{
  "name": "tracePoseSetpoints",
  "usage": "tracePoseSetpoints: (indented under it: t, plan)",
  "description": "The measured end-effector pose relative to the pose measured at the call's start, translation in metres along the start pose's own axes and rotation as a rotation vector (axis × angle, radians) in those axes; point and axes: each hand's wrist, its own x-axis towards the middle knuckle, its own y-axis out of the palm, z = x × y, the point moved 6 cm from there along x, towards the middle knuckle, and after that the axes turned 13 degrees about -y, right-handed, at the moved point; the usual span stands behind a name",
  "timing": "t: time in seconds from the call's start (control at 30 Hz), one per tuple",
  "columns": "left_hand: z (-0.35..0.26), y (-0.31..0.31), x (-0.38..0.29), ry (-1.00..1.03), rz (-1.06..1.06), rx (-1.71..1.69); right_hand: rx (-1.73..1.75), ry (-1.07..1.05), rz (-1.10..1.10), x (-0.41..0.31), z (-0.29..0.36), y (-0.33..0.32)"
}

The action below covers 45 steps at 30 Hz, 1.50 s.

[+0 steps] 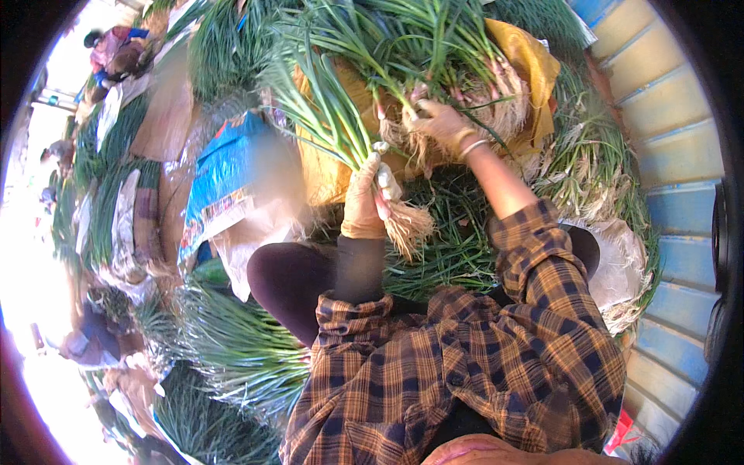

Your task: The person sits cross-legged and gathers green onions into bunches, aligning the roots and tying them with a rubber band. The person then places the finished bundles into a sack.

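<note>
My left hand, in a pale glove, grips a small bunch of green onions near its base. The long leaves fan up and to the left, and the tangled roots hang below my fingers. My right hand, gloved too, has its thumb and fingers around the pale stem of another green onion. This one lies at the edge of a large heap of green onions. A yellow woven sack is spread beneath the heap. My right fingertips are partly hidden among stems and roots.
Loose green leaves litter the ground between my knees. A blue printed sack lies to the left, with bundled green onions behind it. Trimmed onions are piled along a corrugated metal wall. Another person sits at far upper left.
</note>
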Motion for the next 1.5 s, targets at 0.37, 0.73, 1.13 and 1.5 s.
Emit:
tracePoseSetpoints:
  t: [0.37, 0.73, 1.13, 1.5]
  plan:
    - [0.005, -0.03, -0.011, -0.03, -0.149, 0.047, -0.52, -0.424, -0.458, -0.075, 0.062, -0.03]
    - [0.001, -0.027, -0.019, -0.017, -0.122, 0.01, 0.855, -0.094, -0.133, -0.059, 0.04, -0.04]
    - [0.016, -0.038, -0.009, -0.041, -0.141, 0.046, 0.168, 0.097, -0.174, -0.053, 0.059, -0.052]
    - [0.019, -0.059, 0.0, -0.059, -0.286, 0.084, 0.921, 0.184, -0.292, -0.143, 0.056, -0.147]
